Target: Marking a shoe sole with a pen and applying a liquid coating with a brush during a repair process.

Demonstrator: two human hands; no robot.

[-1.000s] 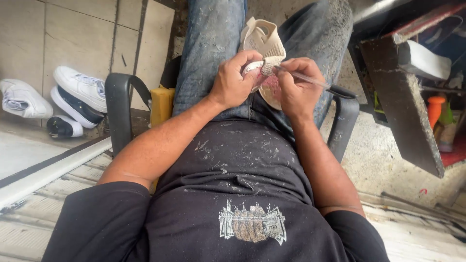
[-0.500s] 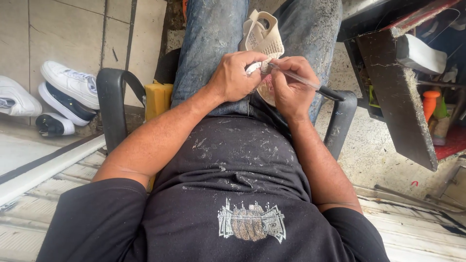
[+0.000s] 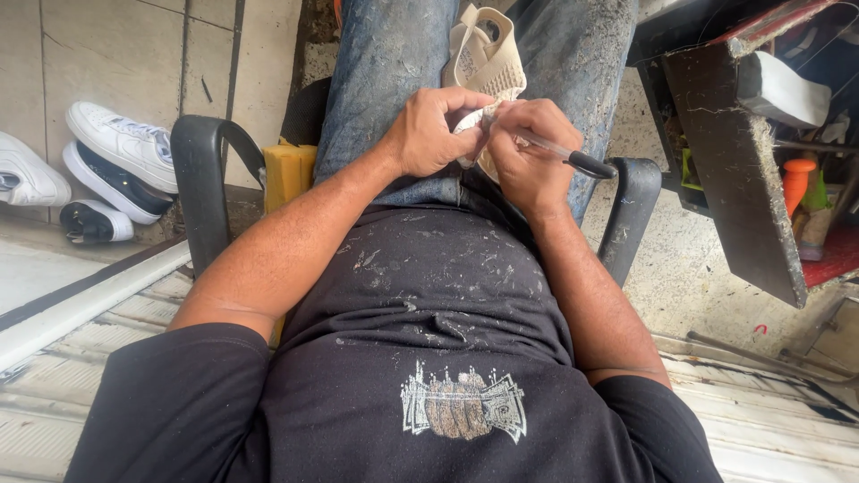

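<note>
fingers: left hand clamped on the beige shoe | right hand pinching the pen | tip: brace shoe on lap, short light strokes imo

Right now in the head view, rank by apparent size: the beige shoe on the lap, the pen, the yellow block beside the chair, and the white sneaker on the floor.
1. White sneaker
2. Beige shoe, partly hidden by the left hand and right hand, so its place against the sneaker is unsure
3. Yellow block, partly hidden
4. Pen
</note>
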